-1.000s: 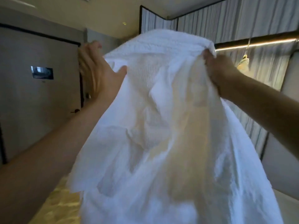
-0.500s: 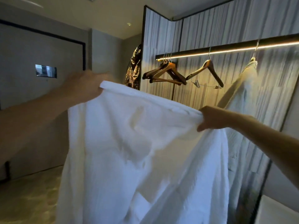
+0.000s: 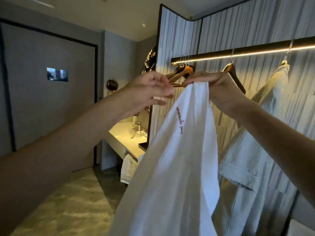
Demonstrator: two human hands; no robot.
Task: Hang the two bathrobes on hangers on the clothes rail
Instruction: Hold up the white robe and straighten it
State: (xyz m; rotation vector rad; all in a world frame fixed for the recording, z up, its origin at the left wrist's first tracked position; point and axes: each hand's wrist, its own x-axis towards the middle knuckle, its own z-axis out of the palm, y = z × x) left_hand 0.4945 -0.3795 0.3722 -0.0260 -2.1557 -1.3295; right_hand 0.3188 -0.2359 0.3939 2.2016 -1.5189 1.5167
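A white bathrobe [image 3: 172, 167] with red stitched lettering hangs bunched from my right hand [image 3: 219, 89], which grips its top edge. Just left of that edge, my left hand [image 3: 150, 91] hovers with fingers apart and nothing in it. Behind both hands runs the lit clothes rail [image 3: 255, 51]. Several empty wooden hangers [image 3: 183, 72] cluster at its left end, and one more wooden hanger [image 3: 234, 74] hangs further right, partly hidden by my right hand. A second bathrobe [image 3: 265, 130] hangs on a hanger at the rail's right.
A striped wall panel [image 3: 179, 31] backs the rail. Left of it a lit vanity counter [image 3: 126, 135] with a tap and a hanging towel [image 3: 127, 169] stands against the wall. A grey door [image 3: 51, 108] is at far left, marble floor [image 3: 68, 201] below.
The robe was spread wide between both hands; now my left hand has let go and moved right beside my right hand, which holds the gathered robe higher, near the hangers.
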